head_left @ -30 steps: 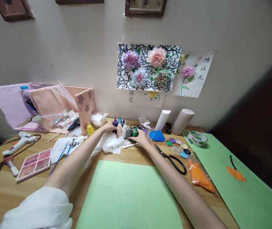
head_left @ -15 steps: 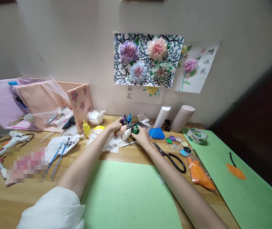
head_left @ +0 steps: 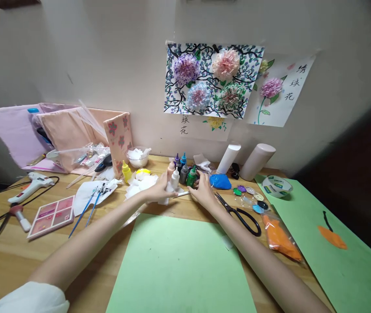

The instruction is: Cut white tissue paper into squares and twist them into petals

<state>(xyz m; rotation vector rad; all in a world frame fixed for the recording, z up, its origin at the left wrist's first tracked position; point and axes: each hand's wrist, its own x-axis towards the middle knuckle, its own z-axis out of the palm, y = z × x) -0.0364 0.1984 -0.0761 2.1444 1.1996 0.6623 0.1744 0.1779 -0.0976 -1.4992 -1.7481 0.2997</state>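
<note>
the left hand [head_left: 159, 189] curves around the near left side of a bunch of little bottles, next to the peach bottle [head_left: 170, 169] and the white bottle [head_left: 174, 179]. its thumb points across in front of the white one. the right hand [head_left: 204, 189] curls by the right side of the green bottle [head_left: 191, 178]. i cannot tell how tightly either hand holds on. the grey bottle [head_left: 183, 175] stands between the white and green ones, and the purple bottle [head_left: 177, 159] and blue bottle [head_left: 183, 159] are behind. a white stick [head_left: 182, 194] lies just in front of the bunch, between the hands.

to the left are torn bits of white paper [head_left: 136, 188] and a yellow bottle [head_left: 126, 172]. to the right are a blue packet [head_left: 220, 181], black scissors [head_left: 237, 212] and a bag of orange stuff [head_left: 281, 240]. a big green sheet [head_left: 182, 265] lies in front, on the wooden desk [head_left: 12, 265]. farther left are two blue brushes [head_left: 93, 209], a pink box [head_left: 52, 216] and a glue gun [head_left: 31, 190]. a flower picture [head_left: 213, 80] hangs on the wall.
</note>
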